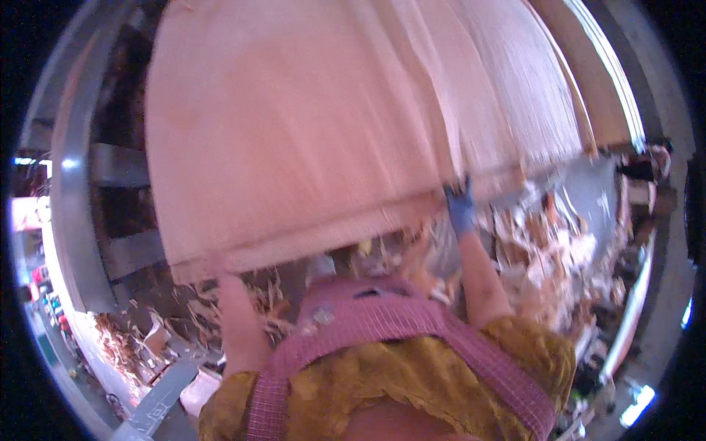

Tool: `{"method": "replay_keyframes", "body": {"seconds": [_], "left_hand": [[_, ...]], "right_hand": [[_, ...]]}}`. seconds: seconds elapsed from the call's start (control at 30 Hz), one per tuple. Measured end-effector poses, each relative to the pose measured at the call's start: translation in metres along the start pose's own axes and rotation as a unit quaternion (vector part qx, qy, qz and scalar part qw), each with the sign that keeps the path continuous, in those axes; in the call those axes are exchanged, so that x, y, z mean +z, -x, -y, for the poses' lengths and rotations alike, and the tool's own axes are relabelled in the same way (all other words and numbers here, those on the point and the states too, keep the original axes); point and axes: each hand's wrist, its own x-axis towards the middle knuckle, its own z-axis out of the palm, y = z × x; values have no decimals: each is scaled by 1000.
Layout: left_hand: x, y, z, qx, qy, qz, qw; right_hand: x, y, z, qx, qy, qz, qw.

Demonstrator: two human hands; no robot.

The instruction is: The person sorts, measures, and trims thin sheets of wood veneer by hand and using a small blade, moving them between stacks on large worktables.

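A large, thin, pinkish-tan sheet of wood veneer (pixel 294 132) spreads out in front of me, with long ripples running away from me toward its right part. At its near edge, right of the middle, my right hand (pixel 461 209) in a blue-grey glove grips the veneer, dark fingertips over the top. My left hand (pixel 217 264) is at the near left corner of the same sheet. Blur and a colour close to the wood hide its fingers. More layers of veneer (pixel 540 95) show at the right.
Torn veneer scraps (pixel 540 250) cover the floor beneath the sheet's near edge and to the right. Another heap of shavings (pixel 118 345) lies at the lower left. A grey metal frame (pixel 73 184) with crossbars stands along the left. A grey beam (pixel 158 400) juts in at lower left.
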Motion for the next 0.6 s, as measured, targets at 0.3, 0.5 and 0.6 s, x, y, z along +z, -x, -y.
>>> {"method": "replay_keyframes", "body": {"seconds": [0.3, 0.5, 0.6], "left_hand": [[-34, 139, -94, 500, -259, 110, 819], [-12, 112, -59, 527, -289, 157, 784], [-20, 116, -67, 527, -295, 177, 777]], "right_hand": [[-88, 48, -85, 146, 26, -39, 988], [-159, 82, -181, 155, 177, -80, 969], [-214, 102, -173, 104, 180, -112, 972]]}}
